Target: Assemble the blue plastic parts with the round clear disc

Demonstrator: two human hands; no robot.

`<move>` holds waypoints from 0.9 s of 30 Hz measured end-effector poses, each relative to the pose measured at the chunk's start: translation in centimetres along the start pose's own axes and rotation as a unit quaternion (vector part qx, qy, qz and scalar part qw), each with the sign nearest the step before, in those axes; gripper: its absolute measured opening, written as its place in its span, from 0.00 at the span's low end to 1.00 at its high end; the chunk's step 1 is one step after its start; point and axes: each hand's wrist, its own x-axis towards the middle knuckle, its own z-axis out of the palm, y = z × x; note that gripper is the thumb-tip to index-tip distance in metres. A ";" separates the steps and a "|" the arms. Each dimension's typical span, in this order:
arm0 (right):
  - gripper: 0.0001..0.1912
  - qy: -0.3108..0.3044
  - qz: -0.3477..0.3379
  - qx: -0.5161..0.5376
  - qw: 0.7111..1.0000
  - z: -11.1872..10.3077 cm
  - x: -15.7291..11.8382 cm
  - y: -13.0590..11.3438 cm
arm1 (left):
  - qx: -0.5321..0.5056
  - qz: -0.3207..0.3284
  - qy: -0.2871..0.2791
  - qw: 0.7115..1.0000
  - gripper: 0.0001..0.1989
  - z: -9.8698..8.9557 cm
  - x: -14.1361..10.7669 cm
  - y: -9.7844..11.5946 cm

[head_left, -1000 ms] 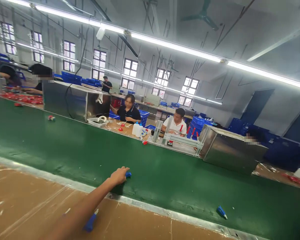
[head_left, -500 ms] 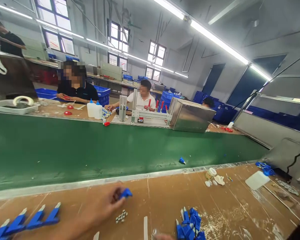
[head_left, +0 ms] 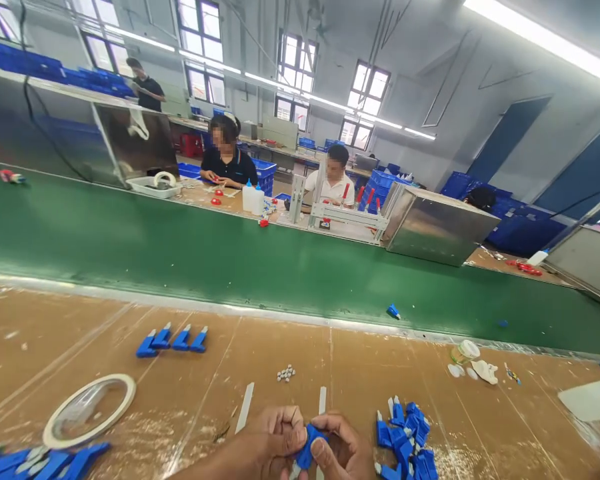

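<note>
Bottom centre of frame: left hand (head_left: 275, 437) and right hand (head_left: 339, 448) meet over the brown worktop (head_left: 55, 333). Both are closed on one small blue plastic part (head_left: 307, 445), pinched between the thumbs and fingertips of the two hands; the part sits in the gap where the hands touch. Only its middle shows. Its ends are covered by fingers and the frame edge cuts off the lower palms and wrists, so its full shape cannot be told.

Just right of the hands: heap of blue parts (head_left: 403, 440), partly cropped at the bottom edge. Lower left: tape ring (head_left: 89, 419) lying flat, more blue pieces beneath it cut off by the corner. Centre left: row of four blue parts (head_left: 171, 340). Above the hands: cluster of small pale beads (head_left: 285, 374), too small to identify. Green conveyor belt (head_left: 180, 247) crosses mid-frame.
</note>
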 end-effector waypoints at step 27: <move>0.12 -0.010 -0.257 -0.315 0.914 0.7 -3.8 5.5 | -0.225 0.060 0.206 0.950 0.24 -3.4 -5.3 -3.5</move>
